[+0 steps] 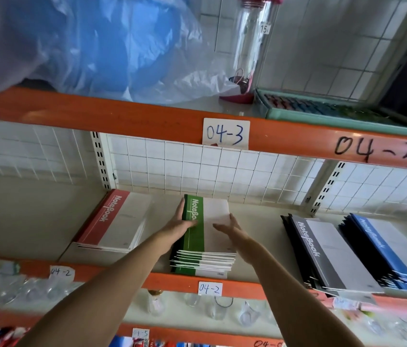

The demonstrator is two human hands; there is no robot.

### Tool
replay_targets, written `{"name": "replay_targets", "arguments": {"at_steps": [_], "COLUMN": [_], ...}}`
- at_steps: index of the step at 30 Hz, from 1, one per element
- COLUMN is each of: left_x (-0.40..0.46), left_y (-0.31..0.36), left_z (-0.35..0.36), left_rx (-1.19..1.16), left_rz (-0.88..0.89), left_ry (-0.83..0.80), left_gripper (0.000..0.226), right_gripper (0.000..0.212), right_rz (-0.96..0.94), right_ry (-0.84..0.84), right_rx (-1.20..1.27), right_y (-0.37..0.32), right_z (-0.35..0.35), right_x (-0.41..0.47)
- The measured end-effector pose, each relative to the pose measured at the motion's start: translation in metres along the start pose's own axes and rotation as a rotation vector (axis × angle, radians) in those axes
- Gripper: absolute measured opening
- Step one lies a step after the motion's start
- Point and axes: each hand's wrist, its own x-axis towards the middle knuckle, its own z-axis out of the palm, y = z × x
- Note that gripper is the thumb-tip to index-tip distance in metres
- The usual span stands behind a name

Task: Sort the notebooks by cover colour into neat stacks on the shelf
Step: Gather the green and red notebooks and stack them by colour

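Two bare forearms reach up from below, and both hands are on the green stack (203,244) in the middle of the shelf (257,221). The left hand (181,222) lies along the green spine edge, fingers straight, thumb across the top cover. The right hand (230,227) rests flat on the white part of that cover, fingers spread and relaxed. Neither is clenched, neither has a real grip; this looks like pressing and squaring, one hand on the edge and one holding the pile down so it sits neat.

Below the wrists the near ends of the green notebooks are fanned, white page edges stepped out over the orange rail (172,284), so I'd say the tidying isn't finished.

Out to the left of the left hand, well apart, the red stack (114,221) lies flat by the upright. To the right of the right hand, a grey stack (327,249) and just beyond it a blue stack (385,246), both splayed, overlapping each other at the near end and hanging over the rail. Colours are separated, but those two want straightening.

Above the hands, the upper shelf holds a teal tray (335,116) of dark small items, too blurred to name, a tall clear bottle (250,43), and blue plastic sheeting (112,46).
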Motion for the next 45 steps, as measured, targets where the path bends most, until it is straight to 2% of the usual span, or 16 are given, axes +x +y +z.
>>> {"name": "replay_targets", "arguments": {"at_steps": [3,5,7,12,19,22,24,27,32,35,40,43,45], "left_x": [-0.007,-0.010,-0.009,-0.010,-0.031,-0.044,-0.052,-0.056,-0.057,-0.054,-0.050,-0.045,-0.041], "left_y": [-0.010,-0.013,-0.013,-0.011,0.017,0.019,0.019,0.006,-0.020,-0.024,-0.024,-0.021,-0.020], "left_z": [0.004,0.010,0.013,0.007,-0.018,-0.025,-0.025,-0.018,-0.009,-0.009,-0.010,-0.010,-0.008], "left_rx": [0.000,-0.040,-0.052,0.012,0.262,0.456,0.695,0.998,1.131,1.187,1.253,1.230,1.220], "left_rz": [-0.015,0.034,0.071,0.025,-0.069,-0.167,-0.169,-0.042,0.175,0.263,0.302,0.275,0.252], "left_ry": [0.006,0.060,0.110,0.049,-0.170,-0.313,-0.406,-0.353,-0.187,-0.145,-0.152,-0.156,-0.138], "left_gripper": [0.080,0.072,0.068,0.072,0.105,0.117,0.123,0.129,0.131,0.131,0.134,0.139,0.142], "right_gripper": [0.068,0.055,0.051,0.076,0.114,0.129,0.135,0.139,0.137,0.140,0.148,0.143,0.149], "right_rz": [0.002,-0.010,-0.018,0.085,0.119,0.243,0.254,0.254,0.150,0.076,0.008,-0.012,-0.027], "right_ry": [0.020,0.075,0.122,0.110,0.044,-0.054,-0.101,-0.128,-0.095,-0.060,-0.022,-0.026,-0.030], "right_rx": [0.049,0.068,0.047,-0.047,-0.473,-0.659,-0.770,-0.837,-0.987,-1.088,-1.213,-1.228,-1.247], "right_y": [0.011,0.013,0.011,0.006,-0.026,-0.029,-0.031,-0.031,-0.019,-0.008,0.002,0.002,0.001], "right_z": [0.003,0.011,0.017,0.021,0.012,0.016,0.019,0.022,0.027,0.029,0.031,0.028,0.026], "right_x": [-0.008,-0.013,-0.015,-0.012,-0.038,-0.047,-0.052,-0.057,-0.064,-0.063,-0.058,-0.052,-0.046]}}
